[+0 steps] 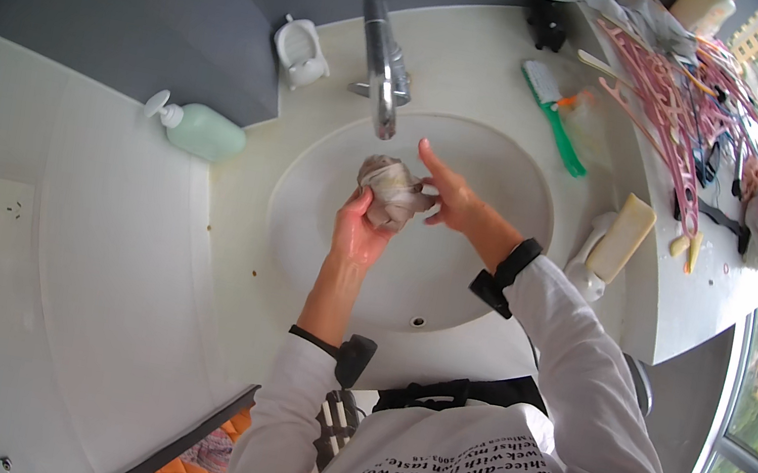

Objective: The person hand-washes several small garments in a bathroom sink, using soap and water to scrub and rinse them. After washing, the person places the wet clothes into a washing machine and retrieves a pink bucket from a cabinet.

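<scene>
Over the oval white washbasin [302,246] I hold a bunched, wet-looking grey-beige cloth [395,193]. My left hand [360,235] grips it from below, with the thumb pressed against its near side. On the cloth's right side is my right hand [459,199], its thumb raised and its fingers spread. Some of those fingertips meet the cloth's edge, though folds partly hide them. A chrome faucet [383,60] reaches out just beyond the cloth, and no water stream shows under its spout.
A pale green pump bottle [210,133] stands left of the basin. Behind it sits a white soap dish [302,54]. To the right lie a green-handled brush [555,119] and a soap bar [621,238]. Pink clothes hangers [659,110] crowd the window-side ledge [705,310].
</scene>
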`<state>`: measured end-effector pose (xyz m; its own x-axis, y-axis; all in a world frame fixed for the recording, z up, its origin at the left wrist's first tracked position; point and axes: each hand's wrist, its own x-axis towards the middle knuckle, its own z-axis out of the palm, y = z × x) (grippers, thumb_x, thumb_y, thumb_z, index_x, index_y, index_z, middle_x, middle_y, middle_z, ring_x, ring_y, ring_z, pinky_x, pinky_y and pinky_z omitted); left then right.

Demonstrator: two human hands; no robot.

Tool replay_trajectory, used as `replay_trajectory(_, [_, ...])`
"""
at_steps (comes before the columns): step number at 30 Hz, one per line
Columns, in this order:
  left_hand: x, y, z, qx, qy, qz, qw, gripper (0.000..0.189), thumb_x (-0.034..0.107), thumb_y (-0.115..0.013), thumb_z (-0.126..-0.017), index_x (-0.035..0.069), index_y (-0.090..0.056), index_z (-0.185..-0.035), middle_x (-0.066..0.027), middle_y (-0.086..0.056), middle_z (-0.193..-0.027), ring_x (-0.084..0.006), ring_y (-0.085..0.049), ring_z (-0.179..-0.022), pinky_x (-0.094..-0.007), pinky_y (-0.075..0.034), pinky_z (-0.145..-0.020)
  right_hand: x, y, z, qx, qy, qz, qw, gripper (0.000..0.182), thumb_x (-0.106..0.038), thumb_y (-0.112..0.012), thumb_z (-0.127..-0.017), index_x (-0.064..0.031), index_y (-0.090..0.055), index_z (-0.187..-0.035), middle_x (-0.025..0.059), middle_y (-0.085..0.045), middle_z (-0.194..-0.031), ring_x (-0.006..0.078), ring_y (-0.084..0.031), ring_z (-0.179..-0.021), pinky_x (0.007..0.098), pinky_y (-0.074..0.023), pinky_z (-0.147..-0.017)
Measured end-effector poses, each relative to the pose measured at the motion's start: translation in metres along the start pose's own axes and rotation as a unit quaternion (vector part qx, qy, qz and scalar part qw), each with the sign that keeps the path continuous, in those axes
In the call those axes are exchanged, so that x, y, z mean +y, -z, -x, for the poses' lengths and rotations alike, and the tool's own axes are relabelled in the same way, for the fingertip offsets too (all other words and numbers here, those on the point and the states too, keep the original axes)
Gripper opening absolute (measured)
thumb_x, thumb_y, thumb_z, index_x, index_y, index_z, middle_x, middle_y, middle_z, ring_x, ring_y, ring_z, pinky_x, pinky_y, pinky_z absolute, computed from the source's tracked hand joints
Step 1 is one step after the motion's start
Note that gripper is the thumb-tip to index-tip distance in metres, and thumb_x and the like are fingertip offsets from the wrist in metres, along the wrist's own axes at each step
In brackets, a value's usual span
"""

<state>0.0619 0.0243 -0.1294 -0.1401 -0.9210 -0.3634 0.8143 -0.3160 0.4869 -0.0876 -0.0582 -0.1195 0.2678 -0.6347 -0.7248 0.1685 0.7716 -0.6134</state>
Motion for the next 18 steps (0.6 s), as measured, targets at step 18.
replay_trajectory(18, [-0.064, -0.004, -0.011, 0.011, 0.029, -0.172, 0.985, 0.048, 0.052, -0.036, -0.093, 0.013, -0.045, -0.121, -0.0054, -0.056, -0.105, -0.0194, -0.056, -0.096, -0.0343, -0.048, -0.076, 0.030, -0.018, 0.072, 0.118, 0.483, 0.506, 0.705, 0.036, -0.040, -0.050, -0.088, -0.0054, -0.058, -0.078, 0.0121, -0.061, -0.080, 0.0330, -0.059, -0.082, 0.0468, -0.0463, -0.062])
